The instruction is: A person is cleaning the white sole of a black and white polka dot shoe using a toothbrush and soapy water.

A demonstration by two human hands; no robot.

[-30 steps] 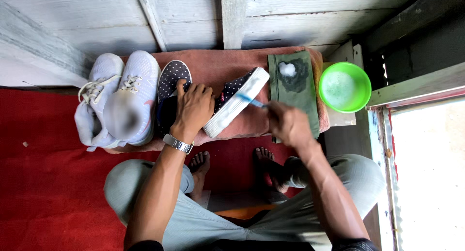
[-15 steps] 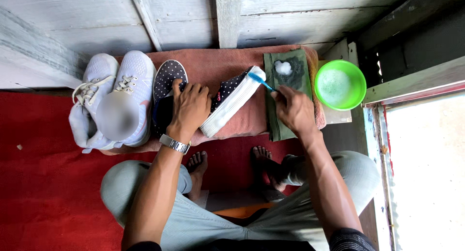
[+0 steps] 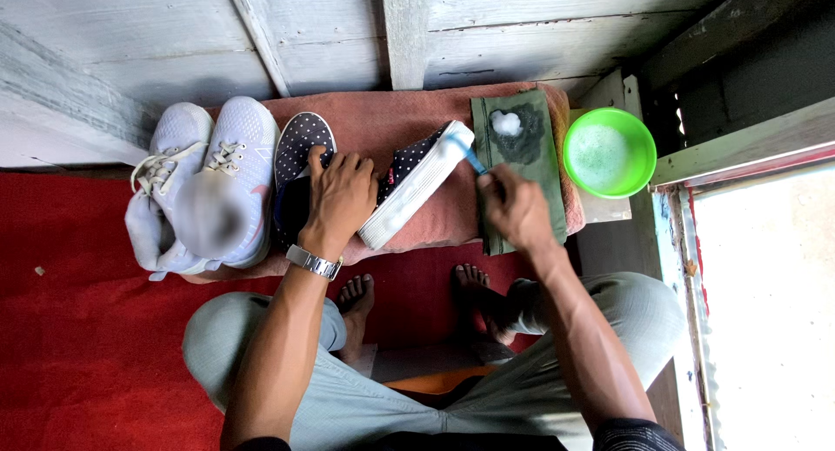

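Note:
My left hand (image 3: 337, 200), a metal watch on its wrist, presses down on a dark polka-dot shoe (image 3: 409, 183) tipped on its side, white sole facing right. My right hand (image 3: 513, 209) grips a blue-handled brush (image 3: 470, 159) whose head touches the toe end of that white sole. The second polka-dot shoe (image 3: 300, 146) lies just left of my left hand. Both rest on a reddish towel (image 3: 391, 120).
A pair of pale lavender sneakers (image 3: 204, 186) sits at the left of the towel. An olive cloth (image 3: 520, 146) with a blob of foam lies right of the shoe. A green bowl of soapy water (image 3: 609, 153) stands further right. Red carpet (image 3: 78, 312) covers the floor.
My right hand has moved the brush along the white sole, from its middle up to the toe end. My left hand keeps holding the shoe.

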